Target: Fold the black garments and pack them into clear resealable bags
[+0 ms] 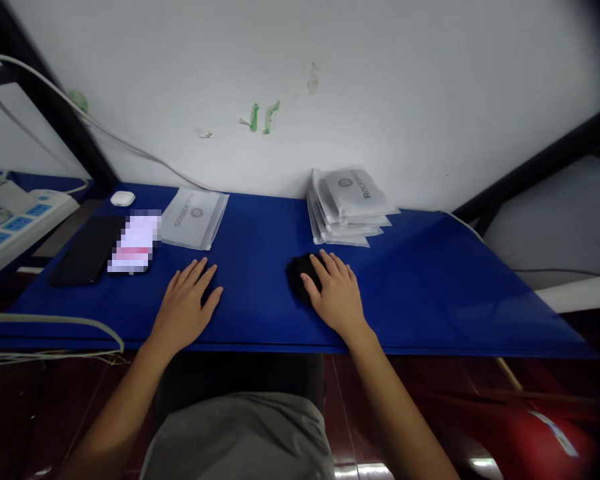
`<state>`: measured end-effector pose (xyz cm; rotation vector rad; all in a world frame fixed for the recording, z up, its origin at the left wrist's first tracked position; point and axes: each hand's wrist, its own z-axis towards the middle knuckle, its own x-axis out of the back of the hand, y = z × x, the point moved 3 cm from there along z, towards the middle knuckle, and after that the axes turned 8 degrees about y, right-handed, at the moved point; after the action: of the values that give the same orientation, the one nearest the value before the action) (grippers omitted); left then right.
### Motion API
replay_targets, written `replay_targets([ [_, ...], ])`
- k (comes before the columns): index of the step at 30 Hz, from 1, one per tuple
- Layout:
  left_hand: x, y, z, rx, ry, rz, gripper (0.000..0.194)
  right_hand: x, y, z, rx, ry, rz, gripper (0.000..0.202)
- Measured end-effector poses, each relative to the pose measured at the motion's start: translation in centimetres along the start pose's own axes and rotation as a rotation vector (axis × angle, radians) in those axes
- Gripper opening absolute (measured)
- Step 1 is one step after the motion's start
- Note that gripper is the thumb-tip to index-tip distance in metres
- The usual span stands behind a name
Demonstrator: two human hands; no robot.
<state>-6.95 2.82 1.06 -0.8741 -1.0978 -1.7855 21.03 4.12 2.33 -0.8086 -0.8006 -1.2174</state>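
Observation:
My left hand [186, 303] lies flat on the blue tabletop [260, 267], fingers spread, with nothing in it. Under the fingers of my right hand [334, 290] is a small black item [298, 279], perhaps folded cloth; the hand rests on it with fingers stretched out and does not grip it. Beyond my right hand sits a stack of frosted zip bags [353, 197] with printed lettering. A single flat frosted bag [195, 217] lies beyond my left hand, near the wall.
Left of my left hand are a phone with a lit, pixelated screen [135, 241], a dark phone-like slab [87, 253] and a white earbud case [123, 199]. A white power strip [25, 223] stands at far left. Cables run along the wall [260, 67] and left edge.

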Motion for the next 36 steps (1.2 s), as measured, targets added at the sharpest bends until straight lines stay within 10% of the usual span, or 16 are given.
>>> replay_targets([
  [19,1.4,2.9,3.7,-0.002,0.133,0.149,0.042,-0.1,0.0,-0.1,0.016,0.019,-0.037,0.05],
  [28,0.5,3.1,10.5,0.197,-0.078,0.359,0.034,0.0,0.1,-0.3,0.014,0.015,-0.024,0.049],
  [36,-0.6,1.1,11.8,0.306,-0.121,0.4,0.035,0.0,0.2,-0.3,0.015,0.014,-0.016,0.049],
])
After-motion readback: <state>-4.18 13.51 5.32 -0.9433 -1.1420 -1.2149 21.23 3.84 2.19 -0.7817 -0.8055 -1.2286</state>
